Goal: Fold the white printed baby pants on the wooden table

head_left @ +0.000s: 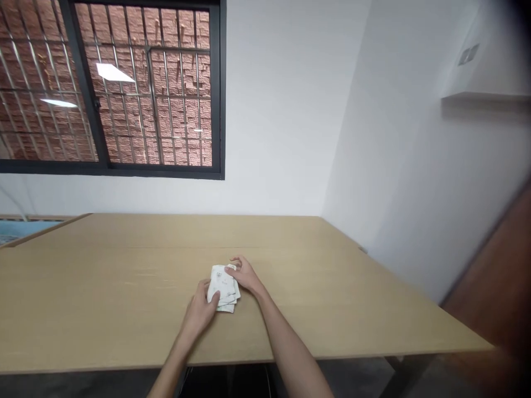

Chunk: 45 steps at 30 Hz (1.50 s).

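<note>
- A small pile of printed white sheets [222, 284] is staying between both hands, over the table [332, 287]; whether it is touching the top is impossible to tell.
- The left hand [202, 307] is gripping the pile's lower left, thumb lying across the face, fingers nearly closing around the edge.
- The right hand [245, 274] is thumbing the upper right corner, its fingers curving loosely, partly open.
- Beyond, a window [145, 110] is filling the wall's [282, 110] left.

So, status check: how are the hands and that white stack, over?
Left hand holding white stack, near left side; right hand, thumb at its far right corner. Layers unevenly lined up; contact with table unclear. Nothing seen blocking either hand.
</note>
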### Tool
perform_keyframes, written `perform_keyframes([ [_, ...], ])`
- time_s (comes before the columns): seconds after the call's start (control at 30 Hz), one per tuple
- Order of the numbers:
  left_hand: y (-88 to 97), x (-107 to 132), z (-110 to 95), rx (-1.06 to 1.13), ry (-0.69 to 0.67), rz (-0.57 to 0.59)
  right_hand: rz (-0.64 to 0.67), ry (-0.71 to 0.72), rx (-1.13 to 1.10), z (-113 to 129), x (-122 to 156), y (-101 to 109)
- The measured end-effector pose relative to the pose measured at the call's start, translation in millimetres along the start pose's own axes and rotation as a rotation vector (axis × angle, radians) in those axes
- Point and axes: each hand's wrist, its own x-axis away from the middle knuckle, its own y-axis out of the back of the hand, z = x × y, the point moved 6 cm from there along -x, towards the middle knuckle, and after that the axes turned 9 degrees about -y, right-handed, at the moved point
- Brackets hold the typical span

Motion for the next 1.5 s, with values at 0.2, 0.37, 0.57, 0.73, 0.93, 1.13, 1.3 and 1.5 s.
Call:
perform_keyframes([
  [0.2, -1.7, 33.1, -33.4, -0.287, -0.079, -0.107, -0.081, 0.070, 0.206, 21.0, 11.3, 5.8],
  [0.37, -31.3, 58.4, -57.4, -0.482, -0.380, -0.059, 0.113, 0.304, 0.343, 70.3, 51.5, -13.1],
  [0.57, -44.5, 63.3, -57.6, -0.620, -0.445, 0.078, 0.580, 0.408, 0.532, 76.5, 101.7, -53.9],
  [0.73, -39.8, 61.3, -59.2, -0.610, -0.378, 0.094, 0.608, 0.290, 0.617, 49.1, 76.1, -51.3],
  [0.93, -43.8, 62.3, -58.8, -0.584, -0.293, 0.146, 0.490, 0.203, 0.647, 22.2, 27.2, -35.3],
  [1.13, -29.1, 52.6, -49.5, -0.525, -0.181, 0.144, 0.207, 0.107, 0.627, 4.0, 6.9, -21.0],
  [1.3, 7.4, 30.7, -29.9, -0.590, 0.074, 0.031, -0.099, 0.121, 0.616, 12.8, 17.2, -5.5],
  [1.5, 0.0, -4.9, -38.2, -0.593, 0.150, 0.158, -0.139, 0.163, 0.629, 27.0, 26.4, -5.4],
])
